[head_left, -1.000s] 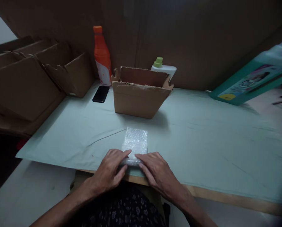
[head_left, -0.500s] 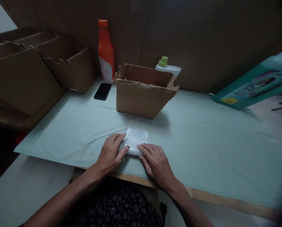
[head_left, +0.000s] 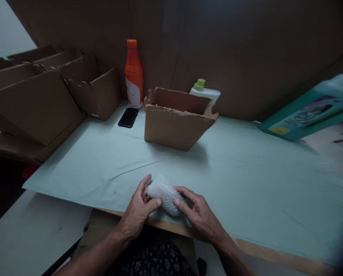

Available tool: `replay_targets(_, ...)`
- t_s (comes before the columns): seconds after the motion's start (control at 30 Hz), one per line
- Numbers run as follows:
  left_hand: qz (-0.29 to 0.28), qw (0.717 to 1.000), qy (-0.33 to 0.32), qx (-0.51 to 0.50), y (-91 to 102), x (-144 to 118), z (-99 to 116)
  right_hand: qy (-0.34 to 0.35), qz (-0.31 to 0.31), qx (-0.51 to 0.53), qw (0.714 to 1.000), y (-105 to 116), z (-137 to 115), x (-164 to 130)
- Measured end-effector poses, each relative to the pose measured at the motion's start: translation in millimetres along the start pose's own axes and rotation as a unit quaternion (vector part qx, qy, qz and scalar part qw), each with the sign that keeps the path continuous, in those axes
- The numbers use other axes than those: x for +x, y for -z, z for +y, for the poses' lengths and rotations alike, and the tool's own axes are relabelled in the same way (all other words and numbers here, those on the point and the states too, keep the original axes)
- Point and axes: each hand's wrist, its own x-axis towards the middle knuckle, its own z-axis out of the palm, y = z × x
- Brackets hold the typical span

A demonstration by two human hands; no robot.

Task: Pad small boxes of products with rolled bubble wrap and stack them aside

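Observation:
A small bundle of bubble wrap (head_left: 165, 195) is held between both hands, tilted, near the front edge of the table. My left hand (head_left: 139, 207) grips its left end, thumb on the near face and fingers behind. On the right end, my right hand (head_left: 196, 207) has its thumb pressed on the front and its fingers around the far side. What the wrap may contain cannot be made out. Beyond the hands stands an open cardboard box (head_left: 174, 128) with ragged top edges; its inside bottom is hidden.
Behind the box are an orange bottle (head_left: 133, 78) and a white bottle with a green cap (head_left: 204, 92). A black phone (head_left: 128, 117) lies to their left. Several cardboard bins (head_left: 30, 103) stand at left. A large teal container (head_left: 300, 115) leans at right on the green cloth (head_left: 260, 184).
The bubble wrap, earlier lying flat on the cloth under both hands, is now lifted, tilted and nearer to me. Both hands have closed round its ends. The camera view has shifted slightly.

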Motion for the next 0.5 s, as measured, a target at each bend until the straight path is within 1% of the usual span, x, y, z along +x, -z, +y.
replay_targets(0.07, -0.014, 1.000, -0.003, 0.017, -1.7, -1, 3, 0.019, 0.044, -0.010, 0.999, 3, 8, -4)
replay_targets(0.1, -0.024, 0.999, -0.006, 0.029, -1.7, -1, 3, 0.022, 0.055, 0.005, 0.998, 5, 12, -6)
replay_targets(0.13, -0.033, 0.999, -0.010, 0.041, -1.5, -1, 2, 0.020, 0.051, 0.036, 0.998, 6, 16, -8)
replay_targets(0.2, -0.053, 0.997, -0.015, 0.061, -0.7, 1, -1, -0.003, 0.005, 0.123, 0.992, 9, 21, -9)
replay_targets(0.27, -0.090, 0.991, -0.021, 0.092, -0.1, 7, -1, -0.030, -0.039, 0.183, 0.982, 11, 22, -8)
replay_targets(0.3, -0.106, 0.986, -0.042, 0.119, -0.3, 12, 3, -0.040, -0.039, 0.194, 0.979, 13, 22, -7)
replay_targets(0.33, -0.111, 0.978, -0.081, 0.159, -1.2, 18, 10, -0.048, -0.026, 0.196, 0.979, 16, 23, -6)
replay_targets(0.37, -0.103, 0.961, -0.143, 0.212, -3.0, 25, 20, -0.052, -0.006, 0.193, 0.980, 19, 23, -4)
replay_targets(0.4, -0.081, 0.931, -0.227, 0.273, -6.0, 34, 35, -0.053, 0.014, 0.188, 0.981, 23, 24, -3)
replay_targets(0.43, -0.049, 0.883, -0.323, 0.336, -10.2, 45, 52, -0.053, 0.031, 0.179, 0.982, 28, 26, -1)
replay_targets(0.47, -0.013, 0.819, -0.414, 0.397, -15.6, 57, 72, -0.052, 0.043, 0.166, 0.984, 32, 28, 0)
replay_targets(0.5, 0.015, 0.745, -0.492, 0.450, -21.7, 71, 94, -0.048, 0.047, 0.146, 0.987, 37, 30, 0)
